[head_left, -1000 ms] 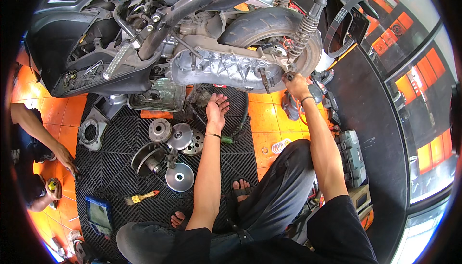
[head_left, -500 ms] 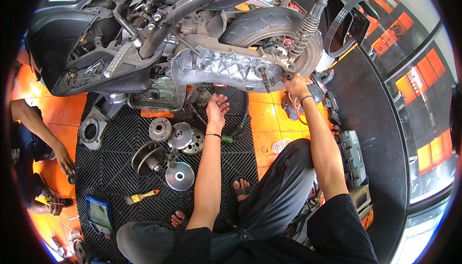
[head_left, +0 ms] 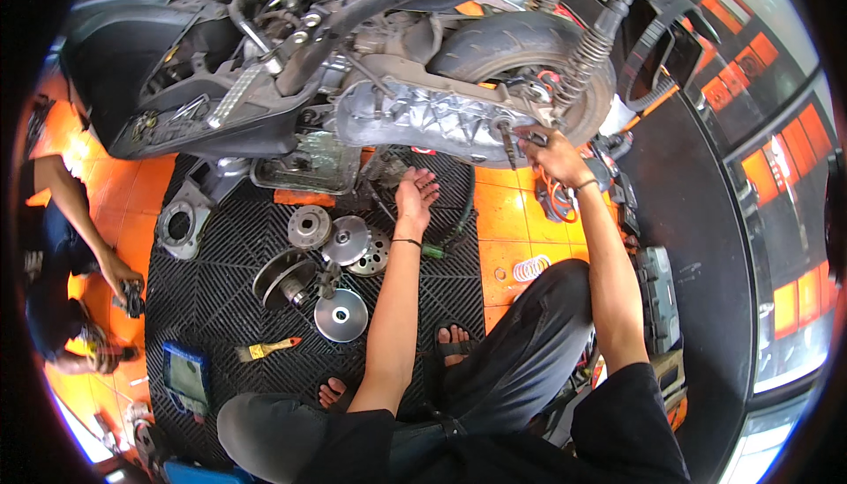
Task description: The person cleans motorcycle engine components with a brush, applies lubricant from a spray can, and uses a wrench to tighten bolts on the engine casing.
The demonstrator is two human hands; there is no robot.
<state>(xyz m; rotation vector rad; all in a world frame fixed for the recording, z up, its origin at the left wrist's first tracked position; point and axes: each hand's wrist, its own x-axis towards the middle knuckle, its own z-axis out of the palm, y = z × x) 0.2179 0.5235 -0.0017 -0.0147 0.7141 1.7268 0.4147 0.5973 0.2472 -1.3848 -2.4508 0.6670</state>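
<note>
My left hand (head_left: 416,197) is held palm up with its fingers loosely apart and nothing in it, above the mat below the engine. My right hand (head_left: 556,156) is at the rear of the opened silver transmission case (head_left: 423,118), its bent fingers beside the protruding shaft (head_left: 507,142). Between those fingers is a small dark piece, too unclear to name. The rear wheel's tyre (head_left: 503,47) and the coil-spring shock absorber (head_left: 593,47) rise behind my right hand. Below my left hand, on the mat, lie metal pulley discs (head_left: 346,240) and a round clutch drum (head_left: 284,279).
A paintbrush (head_left: 269,349), a blue-framed tray-like piece (head_left: 185,378) and a metal cover (head_left: 181,219) lie on the black mat (head_left: 238,316). A metal tray (head_left: 309,166) sits under the scooter. A white spring (head_left: 531,268) stands by my knee. At left, another person's hand (head_left: 119,272) holds a dark part.
My right hand has shifted from the shock absorber's lower end towards the shaft. The whole view has slid slightly. The other person's dark part shows more fully.
</note>
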